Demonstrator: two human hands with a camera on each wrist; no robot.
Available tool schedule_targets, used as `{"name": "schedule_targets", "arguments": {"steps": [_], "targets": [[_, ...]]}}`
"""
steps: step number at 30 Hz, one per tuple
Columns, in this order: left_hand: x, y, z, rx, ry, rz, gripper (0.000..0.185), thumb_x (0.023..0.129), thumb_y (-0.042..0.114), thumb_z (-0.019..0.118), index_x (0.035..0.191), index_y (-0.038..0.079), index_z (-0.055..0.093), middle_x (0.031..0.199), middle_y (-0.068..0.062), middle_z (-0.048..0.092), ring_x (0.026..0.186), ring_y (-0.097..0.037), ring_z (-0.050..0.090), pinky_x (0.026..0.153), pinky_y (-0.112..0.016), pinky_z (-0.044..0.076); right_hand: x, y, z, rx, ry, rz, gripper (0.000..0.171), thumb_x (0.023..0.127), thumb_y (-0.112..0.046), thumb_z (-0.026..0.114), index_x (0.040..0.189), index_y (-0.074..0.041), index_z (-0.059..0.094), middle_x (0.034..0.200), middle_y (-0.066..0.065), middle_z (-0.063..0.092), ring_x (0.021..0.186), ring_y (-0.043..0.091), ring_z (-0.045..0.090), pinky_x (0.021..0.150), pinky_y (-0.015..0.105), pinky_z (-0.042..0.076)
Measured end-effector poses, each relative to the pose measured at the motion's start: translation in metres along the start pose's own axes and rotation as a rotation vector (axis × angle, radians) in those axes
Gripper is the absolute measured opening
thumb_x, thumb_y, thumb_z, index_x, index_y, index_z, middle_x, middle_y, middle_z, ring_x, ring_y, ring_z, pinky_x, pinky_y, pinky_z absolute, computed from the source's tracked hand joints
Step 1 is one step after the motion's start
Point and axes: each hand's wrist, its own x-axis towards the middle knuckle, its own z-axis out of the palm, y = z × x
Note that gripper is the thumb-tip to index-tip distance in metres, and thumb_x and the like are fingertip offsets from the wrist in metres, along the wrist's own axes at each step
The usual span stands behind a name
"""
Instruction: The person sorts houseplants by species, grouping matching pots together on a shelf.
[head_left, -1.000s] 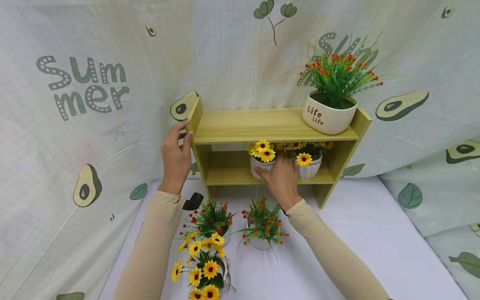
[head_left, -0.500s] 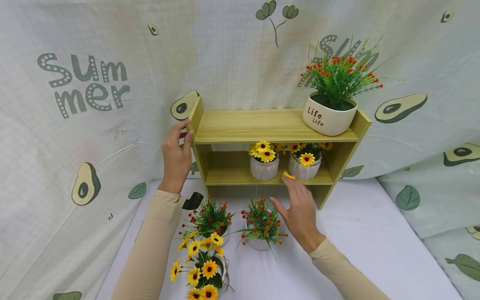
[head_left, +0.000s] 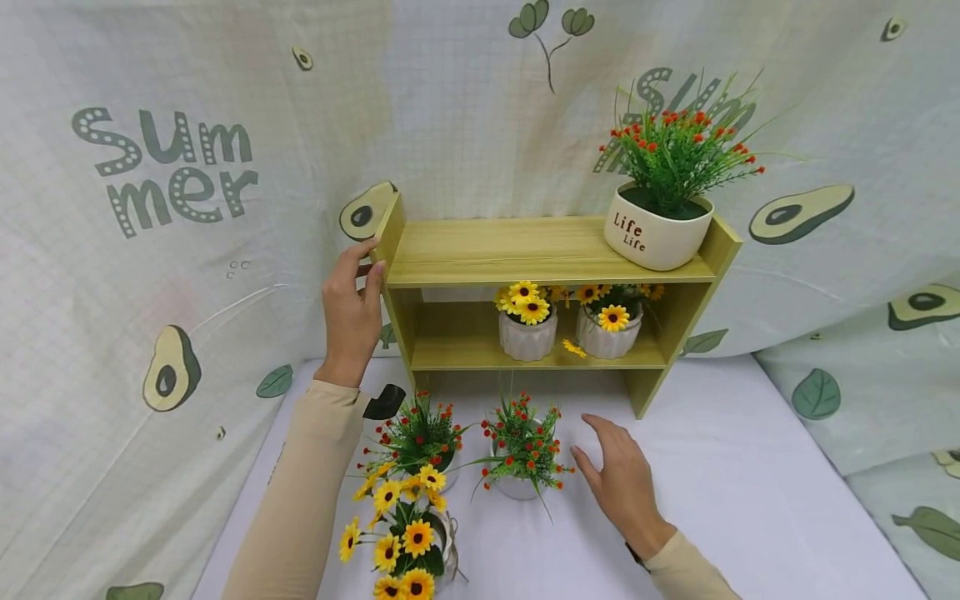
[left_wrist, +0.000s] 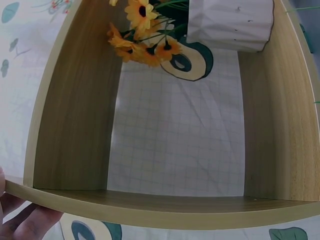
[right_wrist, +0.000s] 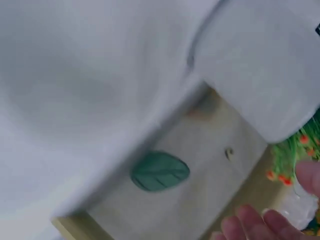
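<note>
My left hand (head_left: 367, 262) grips the upper left side panel of a light wooden shelf (head_left: 525, 250), thumb in front and fingers behind; its fingers (left_wrist: 20, 220) show under the panel edge in the left wrist view. My right hand (head_left: 600, 446) hovers open over the white table, just right of a small pot of red flowers (head_left: 521, 454), holding nothing. Two white ribbed pots of sunflowers (head_left: 527, 329) (head_left: 609, 329) stand side by side on the lower shelf. A loose yellow flower (head_left: 574, 348) lies between them. The right wrist view is blurred, with fingertips (right_wrist: 260, 225) at the bottom.
A white "Life" pot (head_left: 658, 233) with red-flowered grass stands on the top shelf at the right. On the table near me are another red-flower pot (head_left: 420, 442) and a sunflower pot (head_left: 408, 542). Avocado-print cloth (head_left: 187, 208) hangs behind and at both sides.
My right hand let go of the left sunflower pot on the lower shelf and drew back down to the table. A loose yellow flower now shows on the shelf. The left hand stayed put.
</note>
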Motion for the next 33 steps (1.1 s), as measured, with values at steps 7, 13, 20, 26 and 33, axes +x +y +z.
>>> {"name": "schedule_targets", "arguments": {"steps": [7,13,20,26,33], "targets": [[0.000,0.001,0.000,-0.006,0.004,-0.007,0.035,0.107,0.010,0.062,0.140,-0.002,0.064,0.134,-0.022,0.067,0.108,-0.039,0.071,0.084,-0.055,0.064,-0.019,-0.004,0.010,0.106,-0.266,0.146,0.077,0.074,-0.010,0.096,0.141,0.002,0.060,0.132,0.020,0.069,0.117,0.039,0.067,0.092,0.056,0.059],[-0.001,0.001,-0.001,-0.004,0.009,-0.003,0.035,0.107,0.011,0.062,0.140,-0.002,0.064,0.135,-0.022,0.066,0.107,-0.039,0.071,0.085,-0.056,0.063,-0.023,-0.009,0.018,0.242,-0.422,0.251,0.088,0.076,-0.024,0.098,0.148,-0.002,0.054,0.143,0.019,0.062,0.126,0.040,0.063,0.099,0.059,0.056],[-0.001,0.000,0.001,-0.002,0.012,0.004,0.035,0.107,0.011,0.062,0.140,-0.001,0.064,0.134,-0.021,0.067,0.106,-0.038,0.071,0.084,-0.054,0.064,-0.022,-0.009,0.030,0.316,-0.429,0.259,0.090,0.075,-0.018,0.098,0.150,-0.001,0.051,0.142,0.017,0.062,0.124,0.037,0.063,0.101,0.057,0.056],[0.000,0.001,0.001,-0.006,0.011,0.008,0.035,0.107,0.011,0.062,0.140,-0.001,0.064,0.134,-0.022,0.067,0.106,-0.038,0.071,0.084,-0.055,0.063,-0.019,-0.011,0.038,0.403,-0.376,0.249,0.088,0.075,-0.014,0.098,0.149,-0.002,0.053,0.138,0.014,0.065,0.120,0.033,0.065,0.100,0.057,0.056],[-0.001,0.001,0.001,-0.003,0.007,0.005,0.035,0.107,0.010,0.061,0.140,-0.002,0.063,0.135,-0.022,0.066,0.107,-0.040,0.071,0.084,-0.056,0.063,-0.014,-0.012,0.047,0.562,-0.380,0.242,0.096,0.074,-0.017,0.100,0.153,-0.003,0.047,0.141,0.011,0.064,0.130,0.035,0.060,0.109,0.058,0.050]]}}
